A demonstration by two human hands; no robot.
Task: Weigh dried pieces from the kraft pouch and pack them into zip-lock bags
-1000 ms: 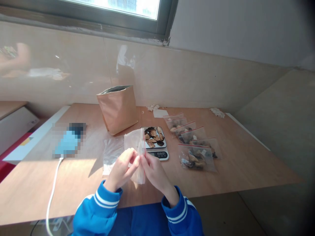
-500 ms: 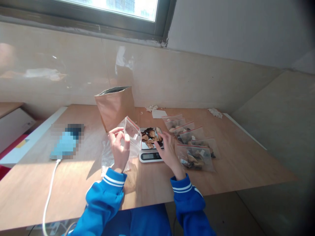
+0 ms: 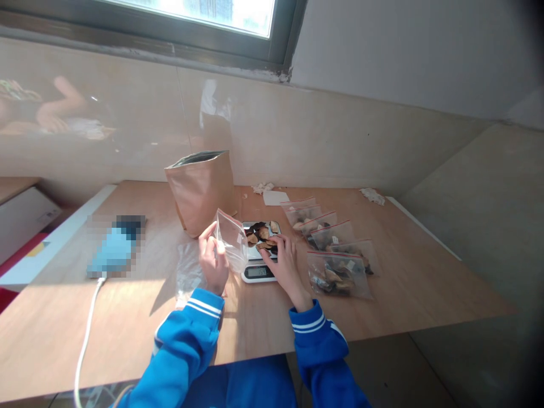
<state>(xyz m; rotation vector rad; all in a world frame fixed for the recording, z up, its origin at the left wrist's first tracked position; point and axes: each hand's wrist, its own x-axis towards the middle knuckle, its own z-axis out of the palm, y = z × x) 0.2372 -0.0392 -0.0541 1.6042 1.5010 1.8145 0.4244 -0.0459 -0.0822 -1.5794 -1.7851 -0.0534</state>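
My left hand [image 3: 213,265] pinches the edge of a clear zip bag [image 3: 233,241], which hangs open just left of a small white digital scale [image 3: 257,276]. Brown and dark dried slices [image 3: 260,231], perhaps dried mushroom, cover the scale's platform. Over the right side of that pile, my right hand [image 3: 287,265] has its thumb and fingers closed around some slices. The scale's display is lit. Under and behind my left wrist lie crumpled clear bags [image 3: 189,272].
A brown paper pouch [image 3: 199,190] stands open behind my left hand. Several filled zip bags [image 3: 338,277] lie in a row to the right. A phone-like item [image 3: 114,246], blurred out, sits at left with a white cable [image 3: 87,334]. White scraps [image 3: 275,198] rest near the wall.
My right hand has come down and left onto the slices, its fingers closing from a spread pose. My left hand has shifted slightly right with the bag, lowering its mouth.
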